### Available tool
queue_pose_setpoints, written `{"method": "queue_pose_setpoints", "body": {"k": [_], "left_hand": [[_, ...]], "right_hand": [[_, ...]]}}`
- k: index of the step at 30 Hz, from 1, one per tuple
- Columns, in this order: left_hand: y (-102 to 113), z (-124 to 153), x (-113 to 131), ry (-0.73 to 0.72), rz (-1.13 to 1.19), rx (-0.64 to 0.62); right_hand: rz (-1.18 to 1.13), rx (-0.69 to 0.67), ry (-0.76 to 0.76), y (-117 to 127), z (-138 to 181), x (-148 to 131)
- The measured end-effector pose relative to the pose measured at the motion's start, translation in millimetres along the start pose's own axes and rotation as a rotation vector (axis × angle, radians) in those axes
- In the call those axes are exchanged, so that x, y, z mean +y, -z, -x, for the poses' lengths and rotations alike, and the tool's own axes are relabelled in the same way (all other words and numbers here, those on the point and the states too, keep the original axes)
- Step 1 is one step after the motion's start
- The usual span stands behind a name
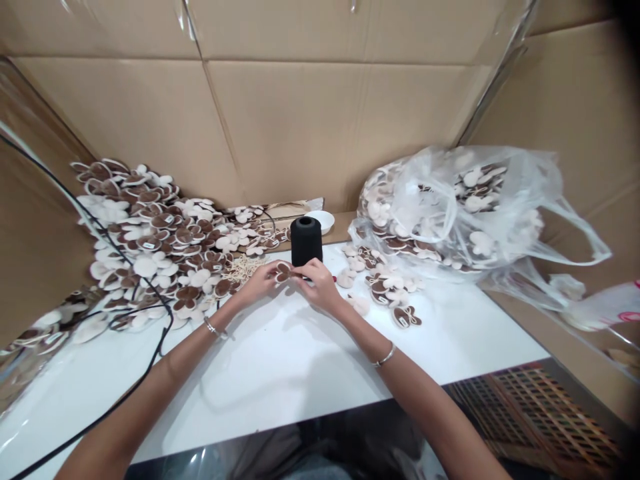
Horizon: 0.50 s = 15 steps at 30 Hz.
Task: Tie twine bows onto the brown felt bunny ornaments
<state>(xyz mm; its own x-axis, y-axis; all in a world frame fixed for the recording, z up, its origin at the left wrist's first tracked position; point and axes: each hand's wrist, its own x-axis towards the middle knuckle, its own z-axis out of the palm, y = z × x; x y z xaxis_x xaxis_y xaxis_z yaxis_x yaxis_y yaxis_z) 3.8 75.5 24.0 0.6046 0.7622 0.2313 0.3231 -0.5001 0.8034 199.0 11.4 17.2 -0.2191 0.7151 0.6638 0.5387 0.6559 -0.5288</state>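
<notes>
Over the white table, my left hand (260, 281) and my right hand (317, 283) meet at a small brown bunny-shaped felt piece (283, 272) with a pale edge. Both hands have their fingers pinched on it, the left from its left side and the right from its right. Just behind them stands a black thread cone (306, 240). Beside my left hand lies a bunch of cream string bows (245, 268). A similar brown piece with a bow and a white label (406, 317) rests on the table to the right of my right hand.
A large heap of brown and cream pieces (165, 233) fills the left side. At the right, a clear plastic bag (480, 207) holds more. A white dish (325, 220) sits behind the cone. Black cables (163, 333) cross the left side; cardboard walls (300, 120) enclose the table.
</notes>
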Motion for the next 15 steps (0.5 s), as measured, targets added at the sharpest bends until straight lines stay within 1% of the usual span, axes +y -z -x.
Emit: {"method": "queue_pose_setpoints", "body": {"k": [3, 5, 7, 11, 15], "left_hand": [[-12.1, 7.2, -9.0, 0.047, 0.045, 0.113], [-16.7, 13.9, -9.2, 0.027, 0.005, 0.152], [-18.0, 20.2, -6.0, -0.019, -0.086, 0.165], [-13.7, 25.0, 2.2, -0.111, -0.338, 0.164], [-2.6, 17.9, 6.5, -0.224, -0.551, 0.162]], "right_hand": [[0.013, 0.073, -0.098, -6.6, -5.9, 7.0], [0.081, 0.081, -0.140, -10.0, -10.0, 11.7], [0.159, 0.055, -0.146, -12.6, -13.2, 15.4], [0.333, -0.059, -0.096, -17.7, -15.9, 19.1], [0.429, -0.187, 0.040, -20.8, -13.7, 20.6]]}}
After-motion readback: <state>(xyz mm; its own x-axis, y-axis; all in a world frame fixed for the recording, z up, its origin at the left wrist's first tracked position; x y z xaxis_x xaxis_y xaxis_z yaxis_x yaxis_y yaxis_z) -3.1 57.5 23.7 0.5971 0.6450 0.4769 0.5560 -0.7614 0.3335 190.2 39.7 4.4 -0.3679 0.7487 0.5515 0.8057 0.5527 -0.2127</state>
